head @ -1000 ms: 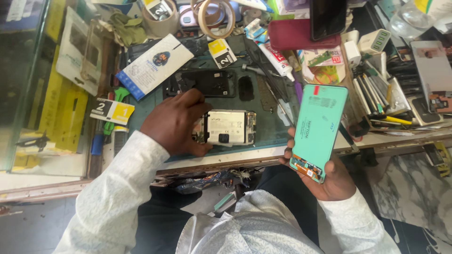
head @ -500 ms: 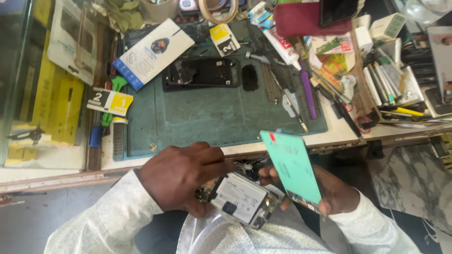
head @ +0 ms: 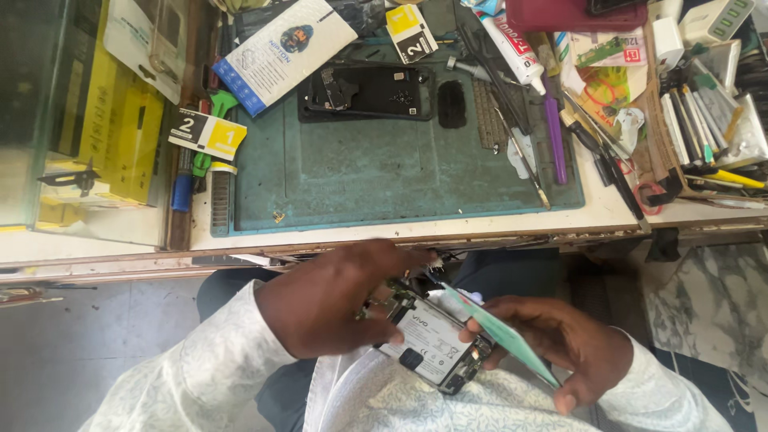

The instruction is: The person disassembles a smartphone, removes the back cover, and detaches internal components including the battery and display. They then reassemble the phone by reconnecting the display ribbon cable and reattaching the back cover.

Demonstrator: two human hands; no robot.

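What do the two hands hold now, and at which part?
Left hand grips the opened phone at its upper end; right hand holds the teal back cover by its lower edge.

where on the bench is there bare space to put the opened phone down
The middle and lower part of the green work mat is bare, bordered above by the black phone frame and right by the tweezers and purple tool. The right side of the bench, with its tools, is crowded.

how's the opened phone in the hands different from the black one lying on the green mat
The opened phone is held over the lap by the left hand and right hand; the black phone lies untouched on the green mat. The held one shows a pale battery and sits tilted; the black one lies flat and looks dark throughout. Both have their backs off.
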